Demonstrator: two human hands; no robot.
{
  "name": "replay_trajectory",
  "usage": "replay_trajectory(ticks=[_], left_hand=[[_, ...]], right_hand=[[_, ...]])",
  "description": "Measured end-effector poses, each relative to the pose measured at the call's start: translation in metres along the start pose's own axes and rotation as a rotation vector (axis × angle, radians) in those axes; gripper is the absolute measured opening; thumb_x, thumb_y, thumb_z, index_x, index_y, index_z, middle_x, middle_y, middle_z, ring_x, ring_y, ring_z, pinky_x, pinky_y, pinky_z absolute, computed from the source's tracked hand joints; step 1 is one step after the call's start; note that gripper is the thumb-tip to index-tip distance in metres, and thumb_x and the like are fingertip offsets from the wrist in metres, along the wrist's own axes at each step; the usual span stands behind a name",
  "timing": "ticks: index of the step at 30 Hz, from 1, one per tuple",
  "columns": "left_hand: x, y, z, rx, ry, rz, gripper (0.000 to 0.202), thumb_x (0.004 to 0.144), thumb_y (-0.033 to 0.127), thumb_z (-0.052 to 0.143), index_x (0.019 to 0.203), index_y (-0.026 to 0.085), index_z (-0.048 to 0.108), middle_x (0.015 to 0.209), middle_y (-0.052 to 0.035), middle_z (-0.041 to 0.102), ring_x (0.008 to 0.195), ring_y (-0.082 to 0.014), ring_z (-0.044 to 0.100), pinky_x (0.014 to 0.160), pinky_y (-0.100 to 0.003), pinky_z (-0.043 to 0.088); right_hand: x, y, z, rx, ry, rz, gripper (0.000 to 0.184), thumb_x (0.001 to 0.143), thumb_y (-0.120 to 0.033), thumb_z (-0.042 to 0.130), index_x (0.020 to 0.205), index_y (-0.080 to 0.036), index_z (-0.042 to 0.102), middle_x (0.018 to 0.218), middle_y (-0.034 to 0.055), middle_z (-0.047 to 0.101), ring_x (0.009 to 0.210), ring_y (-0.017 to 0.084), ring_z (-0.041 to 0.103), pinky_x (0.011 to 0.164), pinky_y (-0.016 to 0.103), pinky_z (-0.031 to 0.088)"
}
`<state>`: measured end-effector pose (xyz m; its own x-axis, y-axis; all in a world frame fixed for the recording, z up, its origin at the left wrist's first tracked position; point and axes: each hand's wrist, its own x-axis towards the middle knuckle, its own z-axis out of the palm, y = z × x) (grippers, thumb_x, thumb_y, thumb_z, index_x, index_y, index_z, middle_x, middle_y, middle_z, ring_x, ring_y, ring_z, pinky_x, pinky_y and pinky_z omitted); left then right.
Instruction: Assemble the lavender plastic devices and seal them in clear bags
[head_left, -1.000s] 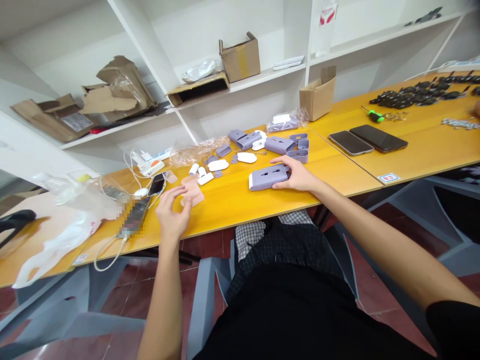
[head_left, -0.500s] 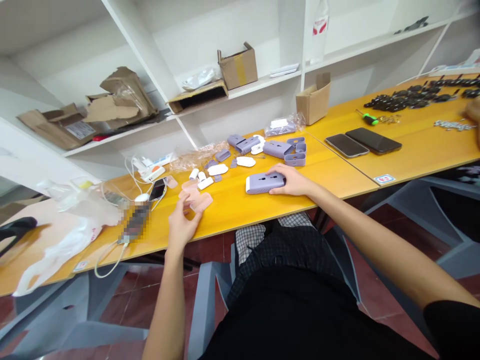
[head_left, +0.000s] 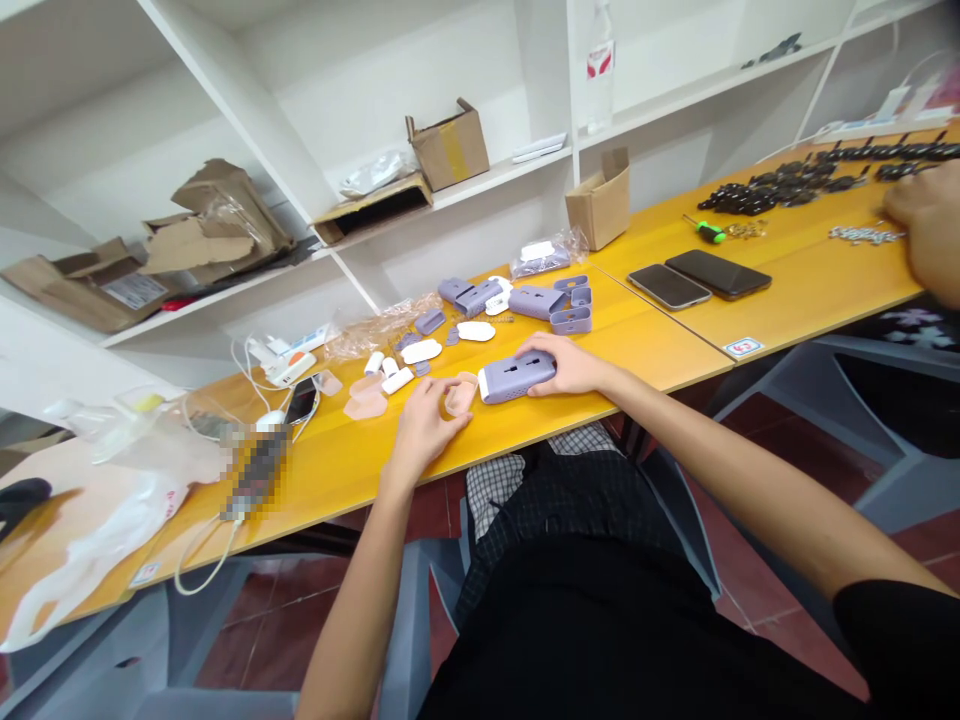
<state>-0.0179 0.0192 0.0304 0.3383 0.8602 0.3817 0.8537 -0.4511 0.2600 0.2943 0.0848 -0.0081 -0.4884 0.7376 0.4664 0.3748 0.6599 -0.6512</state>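
At the dial's centre, on the surface (head_left: 645, 340), what do I log?

"Item one: purple case (head_left: 517, 376), lying flat, slotted face up, white end (head_left: 484, 387) at nine o'clock. Right hand (head_left: 562, 366) at three, thumb along the near side, fingers clamped round the case."

"Item two?"

"Pink pad (head_left: 461, 396), thin, between eight and nine, just beside the white end. Left hand (head_left: 429, 425) at eight, fingers closed on the pad; exact pinch too small for me to read from here."

"Handling?"

"My estimate: case light, stiff, somewhat slippery; grip across the long sides, clear of the slots. Pad light, flexible, easily creased; hold by the rim."

"Surroundings?"

"Purple shell (head_left: 535, 302) towards one; loose pink pads (head_left: 366, 402) farther out at nine; two phones (head_left: 670, 285) at two; co-worker's hand (head_left: 934, 225) beyond, between two and three."
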Motion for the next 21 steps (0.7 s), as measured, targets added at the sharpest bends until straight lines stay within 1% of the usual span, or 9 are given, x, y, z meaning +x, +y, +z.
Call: replay_trajectory(ticks=[3, 5, 8, 11, 13, 15, 16, 18, 21], left_hand=[[0.015, 0.004, 0.002, -0.042, -0.025, 0.074, 0.046, 0.082, 0.03, 0.082, 0.125, 0.024, 0.067, 0.112, -0.0063, 0.059, 0.102, -0.0264, 0.064, 0.095, -0.044, 0.054], [0.029, 0.0, 0.002, -0.083, -0.04, 0.16, 0.047, 0.083, 0.03, 0.082, 0.127, 0.025, 0.066, 0.114, -0.006, 0.057, 0.103, -0.0249, 0.062, 0.096, -0.042, 0.054], [0.054, -0.01, 0.002, -0.171, -0.112, 0.271, 0.052, 0.082, 0.031, 0.083, 0.131, 0.027, 0.064, 0.122, -0.0068, 0.055, 0.108, -0.0244, 0.062, 0.098, -0.041, 0.054], [0.073, -0.017, 0.006, -0.217, -0.16, 0.306, 0.056, 0.079, 0.034, 0.086, 0.131, 0.027, 0.064, 0.133, -0.0091, 0.053, 0.123, -0.0288, 0.059, 0.105, -0.046, 0.053], [0.078, -0.018, 0.011, -0.26, -0.179, 0.338, 0.055, 0.082, 0.035, 0.084, 0.132, 0.027, 0.062, 0.14, -0.0101, 0.053, 0.135, -0.0312, 0.054, 0.114, -0.05, 0.048], [0.078, -0.02, 0.015, -0.325, -0.183, 0.362, 0.054, 0.085, 0.037, 0.081, 0.134, 0.027, 0.06, 0.144, -0.0103, 0.055, 0.14, -0.0311, 0.052, 0.12, -0.051, 0.042], [0.077, -0.022, 0.017, -0.355, -0.174, 0.356, 0.055, 0.086, 0.037, 0.08, 0.135, 0.026, 0.059, 0.144, -0.0104, 0.057, 0.14, -0.0309, 0.053, 0.121, -0.051, 0.041], [0.075, -0.028, 0.017, -0.373, -0.14, 0.301, 0.056, 0.086, 0.039, 0.079, 0.136, 0.025, 0.059, 0.143, -0.0103, 0.061, 0.137, -0.0306, 0.057, 0.12, -0.05, 0.043], [0.076, -0.046, 0.012, -0.303, 0.001, 0.155, 0.058, 0.085, 0.043, 0.08, 0.136, 0.024, 0.059, 0.141, -0.0108, 0.064, 0.132, -0.031, 0.061, 0.115, -0.049, 0.046]], right_hand=[[0.0, 0.0, 0.0, -0.017, -0.003, 0.001, 0.056, 0.07, -0.035, 0.089, 0.122, -0.027, 0.07, 0.127, 0.0066, 0.065, 0.118, 0.031, 0.065, 0.109, 0.053, 0.05], [0.001, 0.001, 0.001, -0.024, 0.007, 0.011, 0.054, 0.071, -0.035, 0.089, 0.121, -0.027, 0.07, 0.126, 0.0072, 0.065, 0.118, 0.031, 0.065, 0.109, 0.053, 0.05], [0.002, 0.001, 0.002, -0.033, 0.02, 0.021, 0.056, 0.071, -0.036, 0.089, 0.122, -0.025, 0.07, 0.125, 0.0087, 0.064, 0.116, 0.032, 0.065, 0.108, 0.053, 0.05], [0.002, 0.0, 0.002, -0.048, 0.032, 0.021, 0.056, 0.072, -0.036, 0.089, 0.123, -0.023, 0.07, 0.125, 0.0092, 0.064, 0.116, 0.032, 0.065, 0.109, 0.054, 0.05], [0.003, 0.0, 0.002, -0.062, 0.045, 0.019, 0.055, 0.071, -0.036, 0.09, 0.122, -0.024, 0.07, 0.124, 0.0087, 0.063, 0.117, 0.032, 0.064, 0.109, 0.053, 0.05], [0.003, -0.001, 0.001, -0.065, 0.054, 0.021, 0.055, 0.071, -0.036, 0.09, 0.121, -0.024, 0.07, 0.124, 0.0082, 0.063, 0.117, 0.031, 0.064, 0.109, 0.053, 0.05], [0.004, -0.002, 0.001, -0.063, 0.055, 0.024, 0.055, 0.071, -0.035, 0.09, 0.121, -0.024, 0.07, 0.124, 0.0082, 0.063, 0.117, 0.031, 0.064, 0.109, 0.052, 0.05], [0.004, -0.003, 0.001, -0.057, 0.052, 0.032, 0.055, 0.072, -0.035, 0.09, 0.122, -0.024, 0.07, 0.125, 0.0085, 0.063, 0.117, 0.03, 0.064, 0.109, 0.052, 0.05], [0.004, -0.003, 0.001, -0.056, 0.037, 0.043, 0.055, 0.073, -0.037, 0.09, 0.123, -0.024, 0.07, 0.126, 0.0089, 0.063, 0.118, 0.031, 0.064, 0.108, 0.052, 0.05]])
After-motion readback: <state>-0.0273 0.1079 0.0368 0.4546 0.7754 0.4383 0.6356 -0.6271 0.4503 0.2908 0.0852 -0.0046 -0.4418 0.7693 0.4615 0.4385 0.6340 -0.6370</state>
